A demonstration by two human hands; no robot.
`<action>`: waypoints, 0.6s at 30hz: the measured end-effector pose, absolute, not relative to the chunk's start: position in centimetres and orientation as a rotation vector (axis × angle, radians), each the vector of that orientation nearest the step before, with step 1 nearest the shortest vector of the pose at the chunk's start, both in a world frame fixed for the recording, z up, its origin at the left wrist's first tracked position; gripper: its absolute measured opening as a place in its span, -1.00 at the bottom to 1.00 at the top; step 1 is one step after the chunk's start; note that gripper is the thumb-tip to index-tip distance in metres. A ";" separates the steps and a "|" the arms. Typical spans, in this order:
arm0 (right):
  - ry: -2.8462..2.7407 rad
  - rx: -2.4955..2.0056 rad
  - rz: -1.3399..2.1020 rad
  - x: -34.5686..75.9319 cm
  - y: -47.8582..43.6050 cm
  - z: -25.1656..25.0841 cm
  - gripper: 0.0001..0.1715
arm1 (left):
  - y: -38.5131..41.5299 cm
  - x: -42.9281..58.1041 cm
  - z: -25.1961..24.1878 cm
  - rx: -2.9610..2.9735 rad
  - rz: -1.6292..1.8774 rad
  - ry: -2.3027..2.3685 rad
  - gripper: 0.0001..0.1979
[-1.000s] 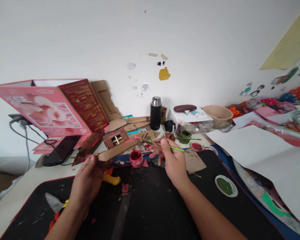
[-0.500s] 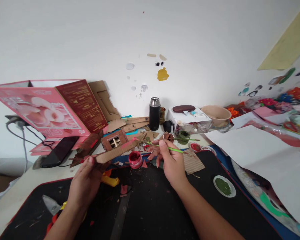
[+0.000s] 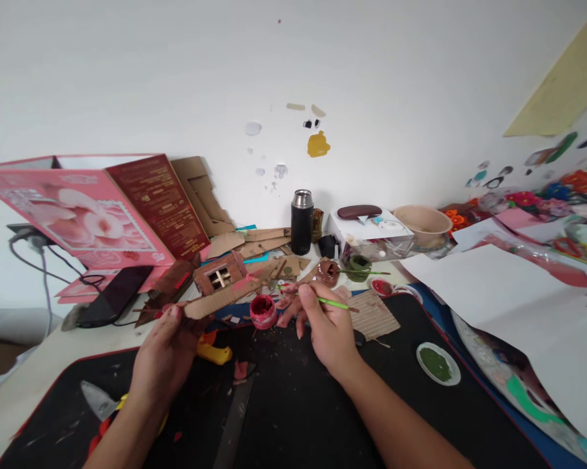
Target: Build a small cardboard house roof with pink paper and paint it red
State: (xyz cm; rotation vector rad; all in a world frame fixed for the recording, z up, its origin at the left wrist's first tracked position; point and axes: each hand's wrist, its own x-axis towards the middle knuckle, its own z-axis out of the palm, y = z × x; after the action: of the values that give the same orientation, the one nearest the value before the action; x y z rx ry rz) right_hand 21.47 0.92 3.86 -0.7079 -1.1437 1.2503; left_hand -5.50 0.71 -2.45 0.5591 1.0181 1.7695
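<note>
My left hand [image 3: 163, 352] is closed on the near end of a cardboard strip [image 3: 217, 301], which slants up to the right and has pink paint at its far end. In my right hand [image 3: 325, 326], a thin green paintbrush [image 3: 339, 303] is pinched between thumb and fingers, its tip pointing left towards the strip's painted end. Whether the bristles touch the cardboard I cannot tell. Between the hands stands a small open jar of red paint [image 3: 263, 312]. Behind the strip sits a little brown cardboard house [image 3: 219, 276] with a cream-barred window.
Scissors [image 3: 100, 400] and a yellow-handled tool [image 3: 214, 352] lie near my left hand on the black mat [image 3: 293, 404]. A green paint lid [image 3: 438, 363] is to the right. Behind stand a black flask [image 3: 301, 225], a brown paint jar [image 3: 328, 272] and a green one [image 3: 359, 267].
My right hand has moved a little left and down with the paintbrush, bringing its tip nearer the strip's painted end. My left hand and the strip have barely moved.
</note>
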 end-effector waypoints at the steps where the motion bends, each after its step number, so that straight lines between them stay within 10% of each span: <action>1: -1.147 -0.703 1.255 21.4 0.9 3.8 -0.53 | 0.7 -5.5 -2.4 0.555 1.768 1.021 -0.66; 18: -1.045 -0.782 1.161 22.5 1.9 4.0 -0.49 | 0.7 -5.5 -2.1 0.547 1.775 0.989 -0.78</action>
State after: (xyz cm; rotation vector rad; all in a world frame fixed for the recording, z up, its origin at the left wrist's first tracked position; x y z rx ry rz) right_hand 22.53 1.92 4.00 -0.7823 -1.0451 1.1612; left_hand -5.55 0.72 -2.08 0.5474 0.9889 1.7754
